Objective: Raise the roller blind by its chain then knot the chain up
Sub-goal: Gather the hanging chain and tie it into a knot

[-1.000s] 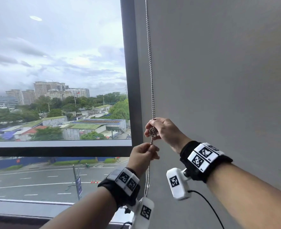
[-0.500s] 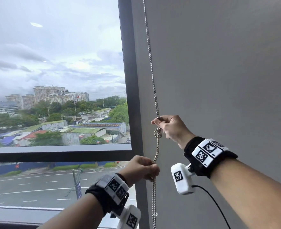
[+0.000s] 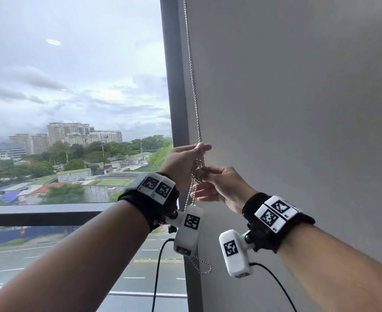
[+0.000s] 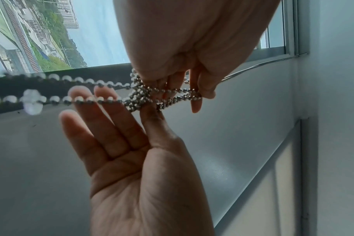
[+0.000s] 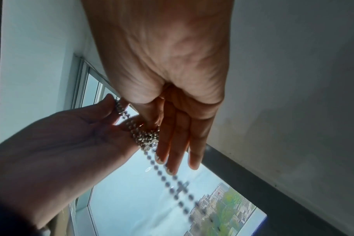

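Observation:
The silver bead chain (image 3: 193, 86) hangs down the grey wall beside the window frame. A bunched knot (image 3: 199, 174) sits in it at hand height. My left hand (image 3: 202, 147) is uppermost and pinches the chain just above the knot. My right hand (image 3: 202, 171) pinches the knot between thumb and forefinger, its other fingers straight. In the left wrist view the knot (image 4: 138, 97) lies between both hands' fingertips. The right wrist view shows the knot (image 5: 147, 137) against the right forefinger. The chain's bottom loop (image 3: 204, 267) dangles below the wrist cameras. No blind fabric covers the glass.
A dark vertical window frame (image 3: 174, 97) stands just left of the chain, with a horizontal bar (image 3: 39, 213) lower down. The plain grey wall (image 3: 298, 109) fills the right side. Black camera cables (image 3: 157, 278) hang under both wrists.
My left hand has risen from below the knot to above my right hand and now pinches the chain there. The chain's lower part has been drawn up into a short loop.

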A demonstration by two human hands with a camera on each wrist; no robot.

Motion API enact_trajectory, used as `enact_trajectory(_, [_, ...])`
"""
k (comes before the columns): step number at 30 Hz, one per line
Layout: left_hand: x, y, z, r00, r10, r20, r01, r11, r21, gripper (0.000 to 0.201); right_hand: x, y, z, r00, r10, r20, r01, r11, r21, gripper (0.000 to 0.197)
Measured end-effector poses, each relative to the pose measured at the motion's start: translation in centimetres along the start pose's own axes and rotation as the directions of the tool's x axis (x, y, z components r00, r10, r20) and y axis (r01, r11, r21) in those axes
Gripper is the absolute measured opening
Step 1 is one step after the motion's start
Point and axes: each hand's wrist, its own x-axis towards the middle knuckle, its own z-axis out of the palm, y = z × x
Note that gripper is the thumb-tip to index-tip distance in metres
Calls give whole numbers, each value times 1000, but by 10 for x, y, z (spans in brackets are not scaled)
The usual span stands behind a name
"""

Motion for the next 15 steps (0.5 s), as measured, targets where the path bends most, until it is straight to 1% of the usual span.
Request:
enact_trajectory(3, [2,-1,2,999,-30,-19,30,999,31,23,-2,2,4,1000,19,23,-20,999,47,20])
enact_trajectory(6, [2,-1,4,998,-52,-23,53,997,54,23,-7,-1,6,993,64,100,-77,988,137,25])
enact_trajectory(7, [1,0,4,998,-50,-34,52,996,69,23,-8,-3,6,992,72,108,-87,985,150,27])
enact_trajectory(8, [-1,0,4,998,-49,-40,52,995,84,23,-8,-3,5,994,69,90,-81,987,138,29])
enact_trajectory(10, [-4,0,4,998,-50,-36,53,995,89,25,-8,-4,1,999,30,15,-31,997,72,31])
enact_trajectory(12, [-6,0,0,998,-57,-41,58,997,40,25,-5,-7,-4,996,-52,-67,50,998,-32,23])
enact_trajectory(13, [-7,1,-3,997,-72,-42,72,997,-1,25,-4,-8,-7,990,-101,-98,91,991,-96,19])
enact_trajectory(15, [-6,2,-8,995,-94,-31,92,995,-44,28,0,-11,-13,970,-195,-148,157,959,-234,22])
